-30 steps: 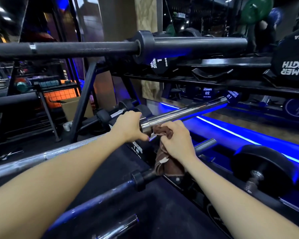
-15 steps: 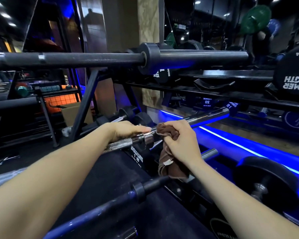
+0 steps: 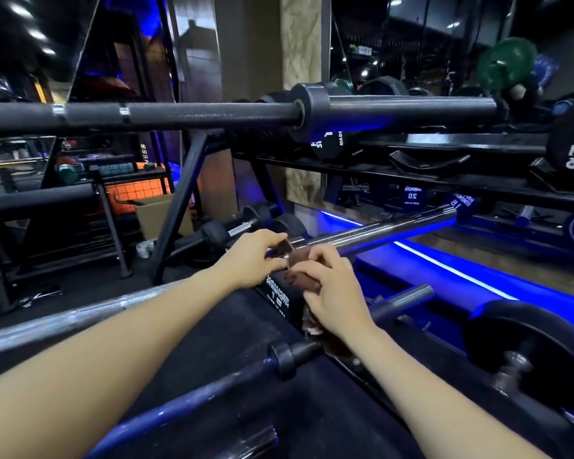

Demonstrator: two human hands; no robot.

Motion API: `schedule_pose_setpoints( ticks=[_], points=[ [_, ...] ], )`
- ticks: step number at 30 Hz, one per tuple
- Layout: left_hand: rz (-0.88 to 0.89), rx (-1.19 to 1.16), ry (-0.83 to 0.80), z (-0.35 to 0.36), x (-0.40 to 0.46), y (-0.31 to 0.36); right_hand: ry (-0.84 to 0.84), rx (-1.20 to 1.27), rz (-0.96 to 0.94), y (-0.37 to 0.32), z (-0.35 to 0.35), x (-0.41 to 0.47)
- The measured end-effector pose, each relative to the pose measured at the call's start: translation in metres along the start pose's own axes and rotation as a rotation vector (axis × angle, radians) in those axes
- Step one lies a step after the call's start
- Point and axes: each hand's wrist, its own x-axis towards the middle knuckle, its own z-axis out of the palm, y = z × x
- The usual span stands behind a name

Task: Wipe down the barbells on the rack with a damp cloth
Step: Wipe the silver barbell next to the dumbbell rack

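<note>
A chrome barbell [image 3: 395, 226] slants across the rack from lower left to upper right. A brown cloth [image 3: 300, 279] is draped over it near the collar, its tail hanging below. My left hand [image 3: 252, 260] sits on the bar and pinches the cloth's upper corner between fingers and thumb. My right hand [image 3: 335, 289] lies just right of it, fingers curled into the cloth. A black barbell [image 3: 212, 114] lies on the top rung. A dark barbell [image 3: 212, 385] lies on the rung nearest me.
A short steel bar end [image 3: 405, 298] sticks out right of my right hand. A black weight plate [image 3: 527, 339] sits lower right. Dumbbells [image 3: 232, 231] lie behind the rack's slanted leg [image 3: 179, 207]. A blue light strip [image 3: 461, 276] runs along the floor.
My left hand has let go of the bare bar and now pinches the cloth's corner. My right hand has slid back down the bar, bunching the cloth at the collar.
</note>
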Motion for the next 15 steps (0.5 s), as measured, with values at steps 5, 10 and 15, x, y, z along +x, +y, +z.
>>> schedule_pose_setpoints(
  ticks=[5, 10, 15],
  points=[
    [-0.001, 0.010, -0.007, -0.001, -0.003, 0.005, -0.021, 0.060, 0.042, 0.014, 0.011, -0.012],
    [-0.059, -0.021, 0.062, 0.005, -0.004, 0.008, -0.131, 0.051, 0.262, 0.028, 0.023, -0.020],
    [-0.112, 0.065, 0.067, 0.013, 0.002, 0.017, 0.012, 0.108, 0.234, 0.029, -0.006, -0.010]
  ],
)
